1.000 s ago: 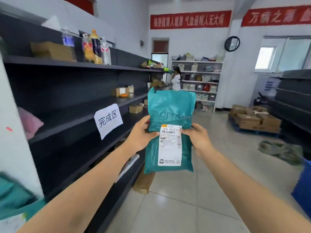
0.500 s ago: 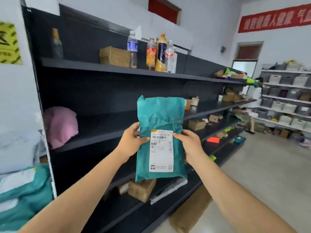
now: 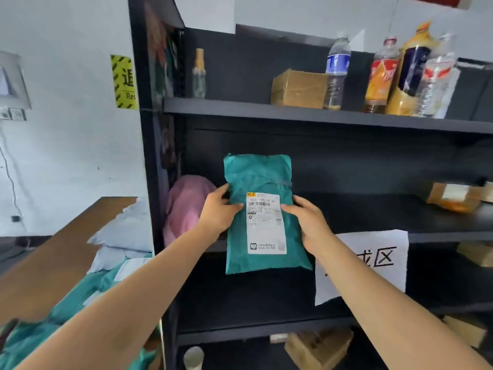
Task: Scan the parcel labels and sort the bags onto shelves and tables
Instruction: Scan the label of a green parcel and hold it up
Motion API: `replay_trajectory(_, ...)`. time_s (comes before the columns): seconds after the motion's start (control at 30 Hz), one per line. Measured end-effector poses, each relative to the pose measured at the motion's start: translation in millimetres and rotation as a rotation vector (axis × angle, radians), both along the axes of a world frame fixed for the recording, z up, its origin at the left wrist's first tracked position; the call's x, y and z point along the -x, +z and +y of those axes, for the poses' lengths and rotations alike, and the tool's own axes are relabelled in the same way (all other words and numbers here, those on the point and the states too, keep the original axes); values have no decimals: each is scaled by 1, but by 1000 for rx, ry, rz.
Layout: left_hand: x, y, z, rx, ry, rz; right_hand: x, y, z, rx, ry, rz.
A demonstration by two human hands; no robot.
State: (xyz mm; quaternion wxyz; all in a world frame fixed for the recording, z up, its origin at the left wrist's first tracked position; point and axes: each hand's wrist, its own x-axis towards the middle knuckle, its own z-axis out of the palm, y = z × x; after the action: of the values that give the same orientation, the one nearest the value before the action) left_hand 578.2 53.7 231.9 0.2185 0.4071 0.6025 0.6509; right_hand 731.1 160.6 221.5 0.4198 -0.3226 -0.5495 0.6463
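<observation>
the person has turned from the aisle to face the dark shelving unit (image 3: 320,116) squarely. the teal parcel bag (image 3: 256,177) stays upright at centre, its white label (image 3: 265,222) facing the camera. the left hand (image 3: 218,212) grips its 9 o'clock edge, the right hand (image 3: 309,222) its 3 o'clock edge. a pink bag (image 3: 186,206) lies at 9 o'clock of it on the middle shelf. placing the bag there likely comes next.

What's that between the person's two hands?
A teal parcel bag, white label facing the camera; left hand and right hand grip its side edges, in the head view.
</observation>
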Motion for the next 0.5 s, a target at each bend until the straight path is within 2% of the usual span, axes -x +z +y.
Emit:
replay_trajectory(0.17,68,-4,76,104,156,248,67,-1,71,84,43,-56)
replay_trajectory(0.27,98,-6,110,313,109,332,105,-1,104,88,1,-123)
replay_trajectory(0.37,112,-12,125,507,63,493,128,-5,122,77,-38,-257)
replay_trajectory(0.43,114,-19,122,496,49,542,135,-10,127,49,-51,-350)
replay_trajectory(0.5,116,-22,113,427,14,502,138,-11,126,40,-67,-360)
